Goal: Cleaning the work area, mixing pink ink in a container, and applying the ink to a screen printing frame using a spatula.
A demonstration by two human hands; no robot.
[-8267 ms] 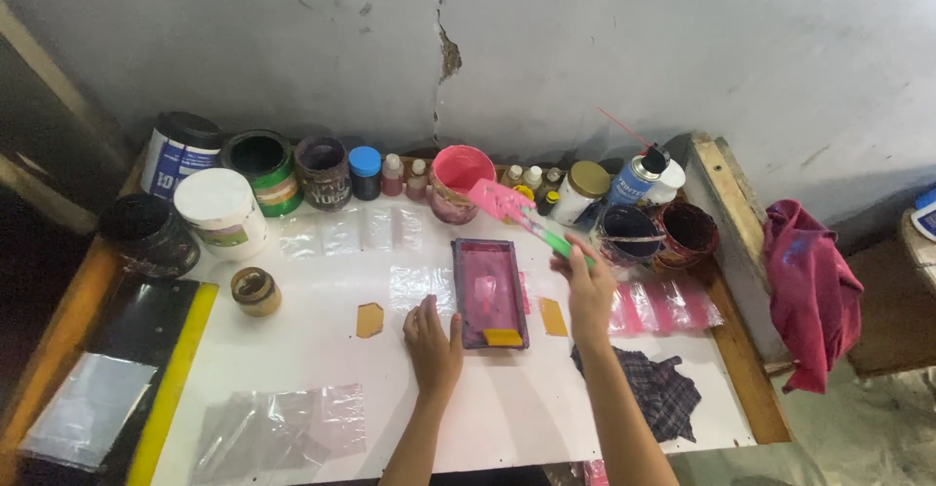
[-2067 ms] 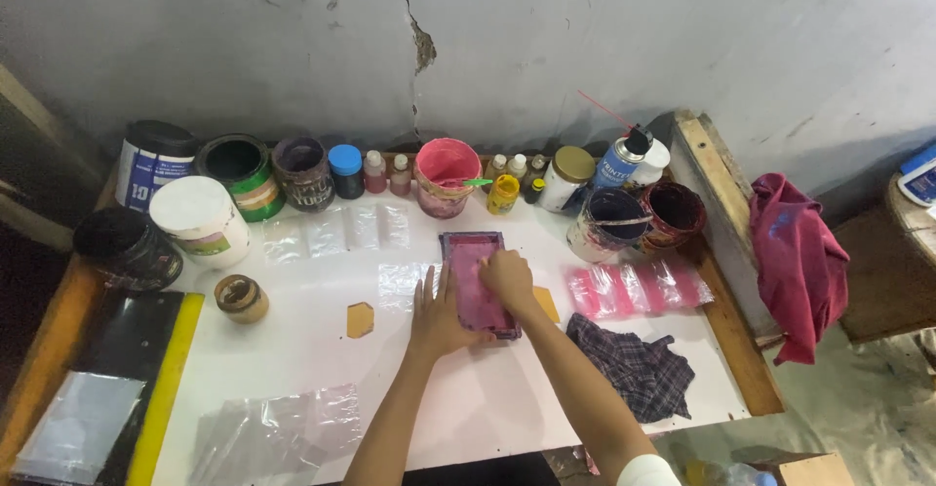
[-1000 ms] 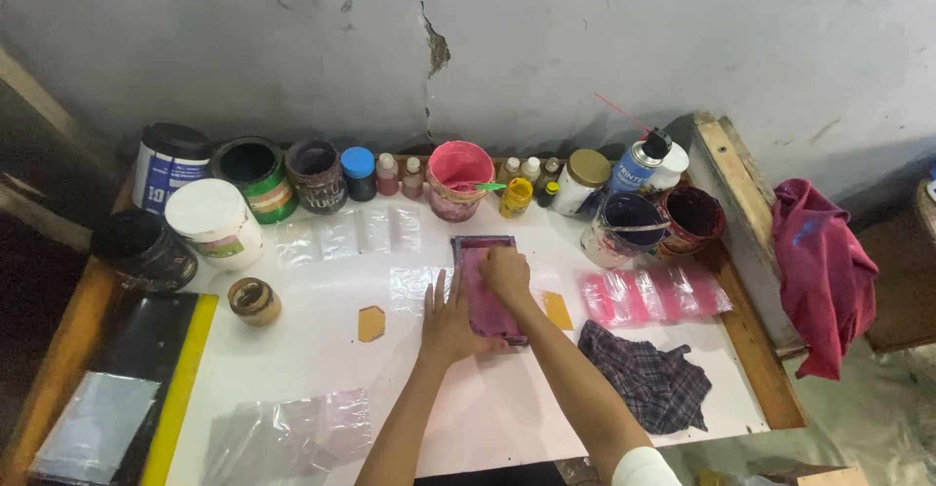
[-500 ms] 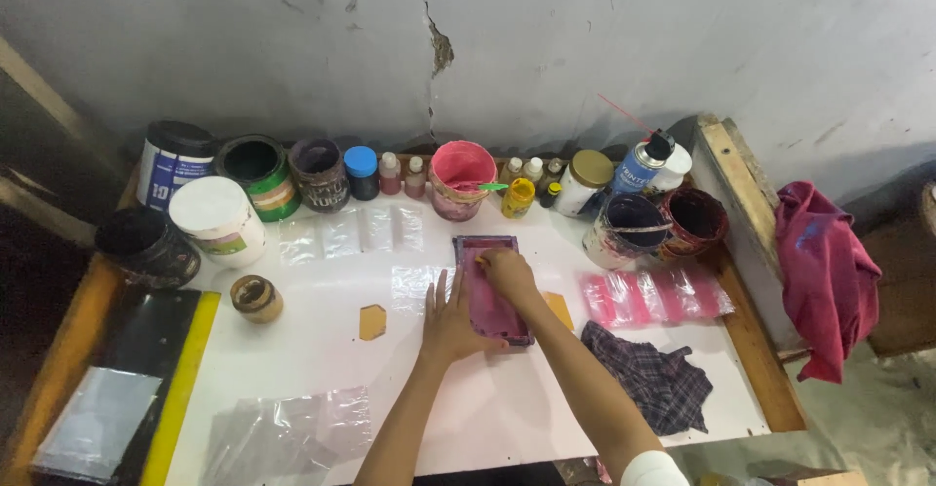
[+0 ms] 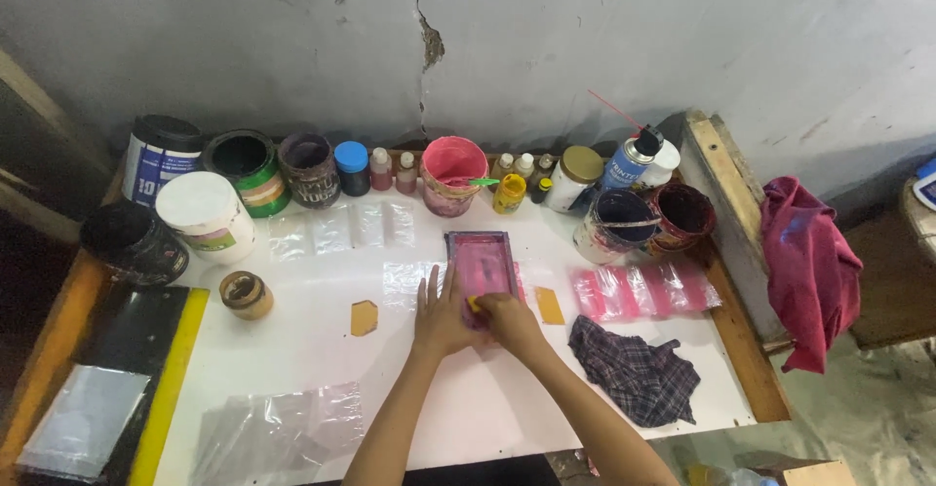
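While L hand (image 5: 441,316) flat, pink frame (image 5: 480,263) under R grip (image 5: 507,316)

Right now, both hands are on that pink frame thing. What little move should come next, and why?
Probably lift the small squeegee off the near end of the pink screen frame. The right hand grips the yellow-tipped tool there, at the frame's near edge, so the pull looks finished. The left hand lies flat beside the frame, steadying it on the white table.
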